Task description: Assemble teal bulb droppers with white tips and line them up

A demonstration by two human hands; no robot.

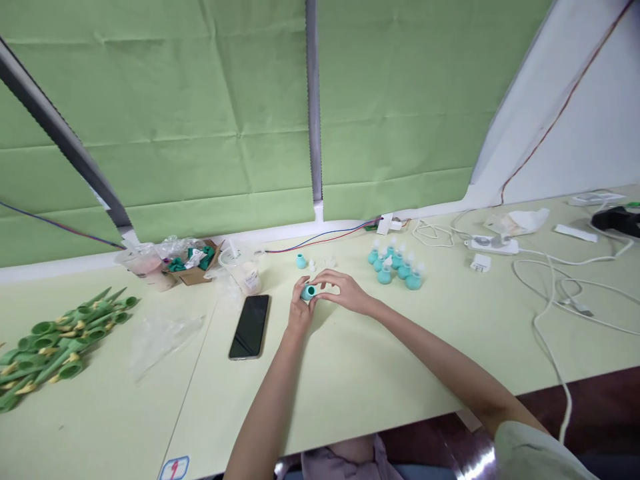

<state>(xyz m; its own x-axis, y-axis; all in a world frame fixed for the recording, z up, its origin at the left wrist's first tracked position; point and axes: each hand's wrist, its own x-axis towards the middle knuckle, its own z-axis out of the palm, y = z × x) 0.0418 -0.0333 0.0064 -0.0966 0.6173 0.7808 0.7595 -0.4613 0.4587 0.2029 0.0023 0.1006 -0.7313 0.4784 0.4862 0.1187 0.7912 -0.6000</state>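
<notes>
My left hand [300, 310] is closed around a small teal hollow pot-like piece [307, 292], its dark round opening turned towards me. From the right side my right hand [347, 293] reaches over, thumb and index finger curved to the rim of the same piece. Just beyond my hands stands another teal piece [301, 261], upright. Beside it lie small white parts [313, 265], partly hidden behind my fingers. Off to the right is a group of several teal round pots [385, 275] with whitish translucent tops.
A black phone [250, 327] lies left of my hands. Behind it are a plastic cup [243, 270], a small cardboard box [200, 270] and another cup [150, 267]. Green tubular pieces [60, 347] are heaped far left. White cables [550, 287] and a power strip [493, 245] spread right.
</notes>
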